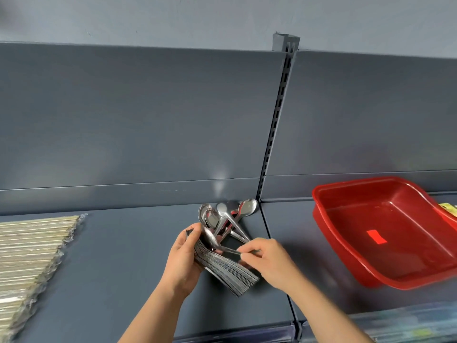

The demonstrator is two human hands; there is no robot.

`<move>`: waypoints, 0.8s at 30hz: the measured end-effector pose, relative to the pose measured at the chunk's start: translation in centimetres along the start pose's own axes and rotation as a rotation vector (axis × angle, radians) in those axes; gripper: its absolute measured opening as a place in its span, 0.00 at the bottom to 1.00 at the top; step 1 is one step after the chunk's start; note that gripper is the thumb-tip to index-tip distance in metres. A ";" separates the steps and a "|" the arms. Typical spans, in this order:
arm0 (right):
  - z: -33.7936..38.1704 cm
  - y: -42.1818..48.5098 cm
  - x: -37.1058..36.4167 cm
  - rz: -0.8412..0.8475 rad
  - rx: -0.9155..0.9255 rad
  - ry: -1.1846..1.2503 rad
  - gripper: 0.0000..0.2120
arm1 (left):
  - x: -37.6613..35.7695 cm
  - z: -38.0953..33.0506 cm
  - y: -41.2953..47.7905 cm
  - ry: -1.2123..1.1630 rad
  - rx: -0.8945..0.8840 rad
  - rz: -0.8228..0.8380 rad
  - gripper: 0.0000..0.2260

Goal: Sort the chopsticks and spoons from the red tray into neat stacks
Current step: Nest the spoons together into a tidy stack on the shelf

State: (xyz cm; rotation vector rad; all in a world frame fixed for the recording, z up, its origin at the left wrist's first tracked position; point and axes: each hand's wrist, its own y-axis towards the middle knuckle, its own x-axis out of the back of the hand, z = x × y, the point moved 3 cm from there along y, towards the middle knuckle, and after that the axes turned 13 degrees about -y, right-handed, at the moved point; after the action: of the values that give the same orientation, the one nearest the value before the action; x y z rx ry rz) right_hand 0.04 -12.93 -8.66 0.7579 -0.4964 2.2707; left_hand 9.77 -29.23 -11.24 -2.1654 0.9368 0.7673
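A thick stack of metal spoons point(227, 271) lies on its side on the grey shelf point(123, 243), handles fanned toward me. My left hand point(184, 261) is shut on the stack from the left. My right hand point(268, 261) pinches the handle of one spoon point(228, 249) lying across the top of the stack. Several loose spoons point(228, 216) lean behind it, bowls against the back panel. The red tray point(385, 233) stands to the right and holds no cutlery that I can see. Wrapped chopsticks point(32, 258) lie in a row at the far left.
A slotted upright post point(277, 115) divides the grey back panel above the spoons. A yellow-green packet point(448, 210) peeks out behind the tray's right rim. Blurred price strips run along the shelf's front edge point(371, 325).
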 end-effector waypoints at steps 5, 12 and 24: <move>1.3 -0.2 -0.9 0.096 0.122 -0.106 0.11 | 0.0 -0.2 -0.2 0.013 -0.016 0.026 0.18; -0.4 2.9 0.4 -0.233 -0.064 -0.280 0.09 | 1.1 -1.1 -0.5 0.045 -0.054 -0.031 0.08; -0.8 5.4 -0.5 -0.179 -0.170 -0.195 0.07 | 1.9 -1.7 0.3 0.055 -0.023 -0.051 0.10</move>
State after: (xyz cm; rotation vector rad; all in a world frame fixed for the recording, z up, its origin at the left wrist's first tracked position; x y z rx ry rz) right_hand -3.81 -16.47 -10.28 0.9033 -0.6751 1.9724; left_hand 11.02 -31.44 -11.64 -2.2318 0.9012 0.7008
